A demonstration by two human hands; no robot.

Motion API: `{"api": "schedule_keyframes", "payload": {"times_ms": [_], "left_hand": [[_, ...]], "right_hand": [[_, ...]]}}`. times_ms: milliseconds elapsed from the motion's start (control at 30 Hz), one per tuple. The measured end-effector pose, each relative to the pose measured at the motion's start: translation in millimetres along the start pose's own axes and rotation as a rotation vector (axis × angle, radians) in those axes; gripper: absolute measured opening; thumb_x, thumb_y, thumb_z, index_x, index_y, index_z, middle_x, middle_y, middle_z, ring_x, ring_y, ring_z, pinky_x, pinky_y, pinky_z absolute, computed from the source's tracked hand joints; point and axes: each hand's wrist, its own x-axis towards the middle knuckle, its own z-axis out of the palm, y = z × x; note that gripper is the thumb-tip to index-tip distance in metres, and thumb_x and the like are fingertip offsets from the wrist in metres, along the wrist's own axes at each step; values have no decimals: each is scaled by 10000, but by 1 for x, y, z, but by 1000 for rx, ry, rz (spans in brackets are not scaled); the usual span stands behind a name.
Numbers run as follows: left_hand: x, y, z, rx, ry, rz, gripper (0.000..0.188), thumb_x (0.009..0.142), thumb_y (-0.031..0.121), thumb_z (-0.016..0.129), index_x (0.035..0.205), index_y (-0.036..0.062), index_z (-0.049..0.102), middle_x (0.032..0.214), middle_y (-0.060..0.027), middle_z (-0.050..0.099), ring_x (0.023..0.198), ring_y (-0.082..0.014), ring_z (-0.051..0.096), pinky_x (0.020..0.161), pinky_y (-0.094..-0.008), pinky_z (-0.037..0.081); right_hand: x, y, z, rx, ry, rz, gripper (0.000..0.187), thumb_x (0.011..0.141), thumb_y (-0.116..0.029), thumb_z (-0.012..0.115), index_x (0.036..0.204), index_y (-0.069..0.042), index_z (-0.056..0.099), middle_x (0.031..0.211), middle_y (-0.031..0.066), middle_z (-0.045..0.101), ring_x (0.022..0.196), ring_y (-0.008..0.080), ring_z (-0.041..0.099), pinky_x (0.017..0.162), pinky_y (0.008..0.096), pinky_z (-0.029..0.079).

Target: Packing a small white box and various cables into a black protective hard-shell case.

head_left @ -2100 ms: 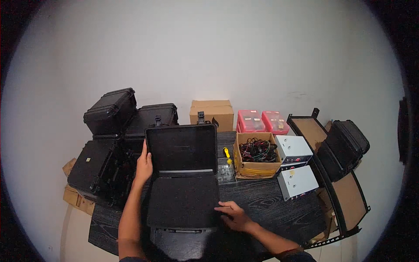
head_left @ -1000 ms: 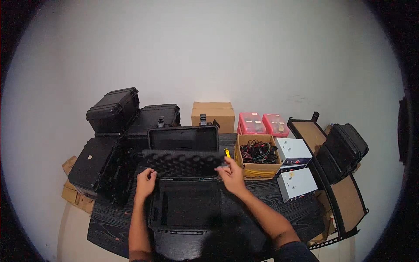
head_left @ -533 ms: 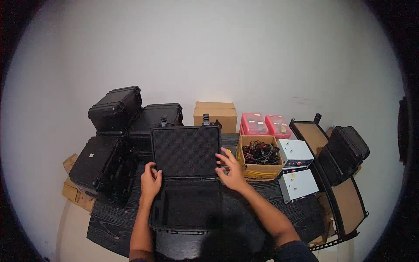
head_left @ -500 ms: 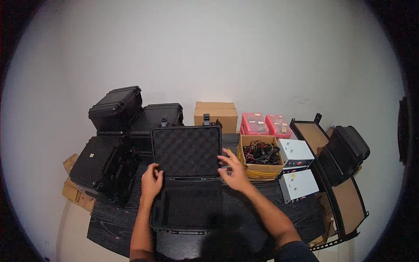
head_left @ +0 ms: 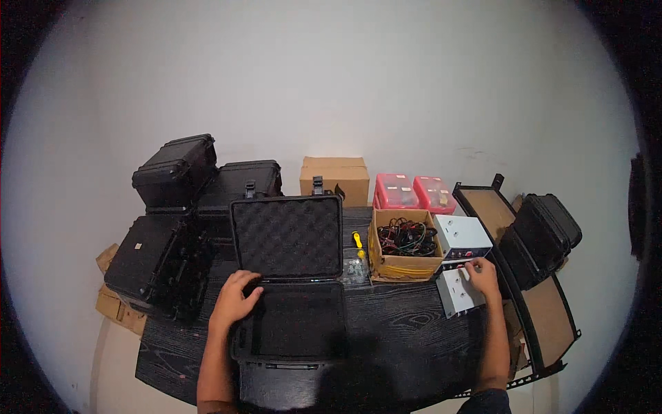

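Note:
A black hard case (head_left: 288,279) stands open on the table, its lid upright and lined with egg-crate foam, its base a dark hollow. At the hinge on its left side my left hand (head_left: 236,298) rests against the rim, thumb apart from the stretched fingers. My right hand (head_left: 485,277) reaches across to the nearer white box (head_left: 458,295) at the right, fingers bent over its far right corner and part of its top covered. Just behind it sits another white box (head_left: 462,234) with a dark front panel.
Black cases (head_left: 155,255) are piled at the left. A cardboard box of cables (head_left: 405,269), red-lidded containers (head_left: 396,193) and a closed carton (head_left: 334,176) stand behind. A yellow tool (head_left: 357,240) lies beside the lid. A black-framed rack (head_left: 514,265) borders the right.
My right hand has left the lid's right edge and moved right to the nearer white box. My left hand stays by the case's left side, its fingers shifted onto the hinge area.

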Motion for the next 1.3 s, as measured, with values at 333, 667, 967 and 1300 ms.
{"api": "schedule_keyframes", "payload": {"times_ms": [333, 667, 967, 1300], "left_hand": [[-42, 3, 0, 11, -171, -12, 526, 883, 260, 779, 1334, 26, 641, 1513, -216, 488, 1420, -404, 429, 1169, -472, 383], [-57, 3, 3, 6, -233, -71, 556, 890, 279, 782, 1367, 40, 623, 1572, -223, 425, 1496, -414, 332, 1212, -498, 327], [-60, -1, 7, -17, -207, -75, 502, 926, 250, 745, 1375, 62, 621, 1581, -198, 433, 1503, -411, 328, 1220, -497, 314], [-63, 0, 6, -47, -187, -98, 444, 948, 221, 708, 1353, 56, 635, 1566, -201, 458, 1507, -410, 337, 1219, -496, 313]], "right_hand": [[0, 61, 1, -92, -149, 77, 522, 834, -389, 793, 1218, -47, 707, 1338, 197, 594, 1272, 403, 539, 1066, 481, 460], [-11, 19, -25, -189, -380, 123, 678, 764, -439, 839, 1296, -58, 666, 1319, 158, 567, 1262, 377, 490, 1108, 470, 422], [-27, -21, -50, -361, -732, 157, 1311, 395, -724, 927, 1479, -94, 544, 1467, 170, 494, 1439, 389, 383, 1201, 521, 355], [-39, -35, -66, -730, -1043, -148, 1709, 348, -707, 957, 1663, -128, 32, 1708, 248, 66, 1575, 461, 56, 1246, 658, 149]]}}
